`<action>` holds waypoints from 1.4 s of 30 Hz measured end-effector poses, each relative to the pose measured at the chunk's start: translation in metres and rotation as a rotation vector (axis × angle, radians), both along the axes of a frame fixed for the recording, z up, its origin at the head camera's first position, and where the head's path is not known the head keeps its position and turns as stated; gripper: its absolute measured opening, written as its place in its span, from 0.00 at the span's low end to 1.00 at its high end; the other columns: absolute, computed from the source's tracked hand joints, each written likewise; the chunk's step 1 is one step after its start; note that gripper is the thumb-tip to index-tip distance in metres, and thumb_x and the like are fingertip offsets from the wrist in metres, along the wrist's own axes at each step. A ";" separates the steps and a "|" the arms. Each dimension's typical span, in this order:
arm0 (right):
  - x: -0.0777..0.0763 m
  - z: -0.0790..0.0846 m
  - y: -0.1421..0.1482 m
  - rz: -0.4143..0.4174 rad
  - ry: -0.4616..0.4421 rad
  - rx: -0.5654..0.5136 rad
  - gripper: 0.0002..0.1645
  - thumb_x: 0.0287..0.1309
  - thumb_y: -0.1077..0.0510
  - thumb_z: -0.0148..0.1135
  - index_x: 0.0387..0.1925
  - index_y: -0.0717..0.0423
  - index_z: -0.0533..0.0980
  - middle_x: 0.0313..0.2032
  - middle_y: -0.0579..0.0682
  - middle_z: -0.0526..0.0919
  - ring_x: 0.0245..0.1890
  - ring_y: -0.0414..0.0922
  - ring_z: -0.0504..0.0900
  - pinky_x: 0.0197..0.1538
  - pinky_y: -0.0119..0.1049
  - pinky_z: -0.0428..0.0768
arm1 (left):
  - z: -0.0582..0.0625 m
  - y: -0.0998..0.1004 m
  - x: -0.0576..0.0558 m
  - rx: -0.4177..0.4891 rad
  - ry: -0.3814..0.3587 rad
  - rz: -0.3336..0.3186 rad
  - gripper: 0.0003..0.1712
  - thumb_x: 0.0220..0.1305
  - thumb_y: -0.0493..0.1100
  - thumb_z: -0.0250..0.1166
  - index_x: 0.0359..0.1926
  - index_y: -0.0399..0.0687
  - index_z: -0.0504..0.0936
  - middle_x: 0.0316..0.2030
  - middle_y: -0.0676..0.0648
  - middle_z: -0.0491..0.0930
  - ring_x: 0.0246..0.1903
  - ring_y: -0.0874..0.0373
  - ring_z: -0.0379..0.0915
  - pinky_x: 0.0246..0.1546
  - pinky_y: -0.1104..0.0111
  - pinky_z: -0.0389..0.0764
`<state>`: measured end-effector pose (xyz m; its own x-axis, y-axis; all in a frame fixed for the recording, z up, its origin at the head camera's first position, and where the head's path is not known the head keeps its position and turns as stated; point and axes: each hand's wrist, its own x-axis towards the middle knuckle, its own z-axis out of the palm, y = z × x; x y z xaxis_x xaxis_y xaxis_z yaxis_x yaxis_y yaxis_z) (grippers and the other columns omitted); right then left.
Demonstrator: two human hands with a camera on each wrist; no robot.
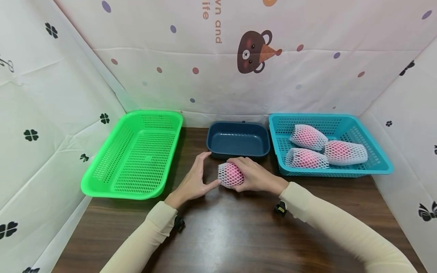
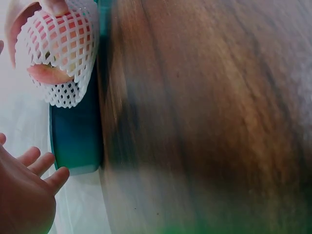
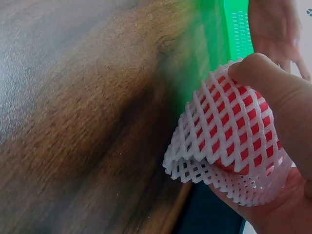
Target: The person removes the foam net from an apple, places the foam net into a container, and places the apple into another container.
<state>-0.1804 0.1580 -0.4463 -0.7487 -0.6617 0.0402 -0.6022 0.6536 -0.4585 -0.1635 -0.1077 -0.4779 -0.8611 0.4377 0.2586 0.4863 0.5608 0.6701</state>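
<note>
My right hand grips a red apple in a white foam net, thumb on the near side and fingers over the far side. Through the net's open end, the left wrist view shows the red and yellow skin of the apple. The right wrist view has the thumb pressing on the net. To the left, my left hand is spread with fingers apart, its thumb tip right at the apple's left side. Just beyond both hands is a dark blue tray.
A green basket stands on the left with nothing in it. At the right, a blue basket contains several netted fruits, one of them a pink netted fruit. Patterned cloth walls the back and sides of the brown table.
</note>
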 end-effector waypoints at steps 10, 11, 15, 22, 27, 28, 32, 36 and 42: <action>0.001 -0.006 -0.003 0.028 -0.016 -0.026 0.53 0.54 0.44 0.78 0.74 0.55 0.63 0.64 0.53 0.74 0.59 0.51 0.73 0.62 0.51 0.77 | 0.002 -0.001 0.001 -0.003 -0.008 0.004 0.58 0.62 0.63 0.70 0.79 0.47 0.48 0.75 0.43 0.52 0.73 0.44 0.56 0.72 0.49 0.63; 0.001 -0.006 -0.003 0.029 -0.015 -0.025 0.53 0.54 0.43 0.78 0.75 0.55 0.62 0.64 0.53 0.73 0.59 0.50 0.72 0.62 0.50 0.77 | 0.002 -0.001 0.001 -0.002 -0.008 0.004 0.58 0.62 0.63 0.70 0.79 0.47 0.48 0.75 0.43 0.52 0.73 0.44 0.56 0.72 0.49 0.63; 0.000 -0.008 -0.002 0.037 -0.014 -0.021 0.53 0.56 0.43 0.76 0.76 0.55 0.61 0.65 0.54 0.73 0.60 0.50 0.72 0.63 0.50 0.77 | 0.001 -0.001 0.001 0.003 -0.002 0.006 0.58 0.62 0.63 0.70 0.79 0.47 0.48 0.75 0.43 0.52 0.73 0.43 0.57 0.72 0.49 0.63; 0.001 -0.007 -0.003 0.021 -0.026 -0.001 0.54 0.57 0.41 0.76 0.77 0.54 0.60 0.66 0.55 0.72 0.62 0.51 0.72 0.64 0.52 0.77 | 0.000 -0.002 0.001 0.000 0.003 0.013 0.57 0.62 0.65 0.69 0.79 0.48 0.49 0.75 0.44 0.53 0.73 0.49 0.56 0.72 0.50 0.63; 0.003 -0.005 -0.004 -0.010 -0.030 0.029 0.55 0.56 0.40 0.76 0.78 0.51 0.59 0.68 0.55 0.71 0.64 0.51 0.71 0.64 0.52 0.76 | -0.001 -0.002 0.000 0.002 0.010 0.009 0.57 0.62 0.65 0.69 0.79 0.48 0.49 0.75 0.44 0.53 0.73 0.47 0.56 0.72 0.50 0.63; 0.004 -0.005 -0.004 -0.013 -0.031 0.032 0.56 0.56 0.40 0.76 0.78 0.51 0.58 0.68 0.55 0.70 0.64 0.51 0.70 0.65 0.52 0.76 | -0.001 -0.002 0.000 0.002 0.012 0.008 0.57 0.62 0.65 0.69 0.79 0.48 0.49 0.75 0.44 0.53 0.73 0.47 0.56 0.72 0.50 0.63; 0.005 -0.003 -0.003 -0.016 -0.023 0.036 0.58 0.56 0.39 0.76 0.79 0.51 0.57 0.70 0.54 0.68 0.65 0.52 0.69 0.65 0.53 0.75 | -0.001 -0.003 -0.001 0.004 0.016 0.006 0.57 0.62 0.63 0.70 0.79 0.47 0.48 0.75 0.44 0.53 0.73 0.46 0.56 0.72 0.49 0.63; 0.005 -0.002 -0.002 -0.006 0.000 0.034 0.59 0.54 0.39 0.77 0.79 0.50 0.57 0.71 0.53 0.66 0.66 0.52 0.67 0.65 0.53 0.75 | -0.001 -0.003 -0.001 0.000 0.008 0.010 0.57 0.63 0.62 0.70 0.80 0.48 0.47 0.75 0.44 0.52 0.73 0.44 0.57 0.72 0.48 0.63; 0.008 -0.004 0.000 0.021 0.038 0.028 0.59 0.54 0.40 0.77 0.80 0.48 0.56 0.72 0.52 0.64 0.67 0.51 0.67 0.65 0.51 0.76 | -0.002 -0.004 0.002 0.002 -0.006 0.016 0.56 0.64 0.62 0.69 0.80 0.48 0.48 0.76 0.44 0.53 0.73 0.46 0.56 0.72 0.48 0.63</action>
<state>-0.1721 0.1576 -0.4505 -0.7330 -0.6784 0.0499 -0.6326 0.6529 -0.4166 -0.1617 -0.1122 -0.4799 -0.8694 0.4236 0.2546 0.4736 0.5667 0.6742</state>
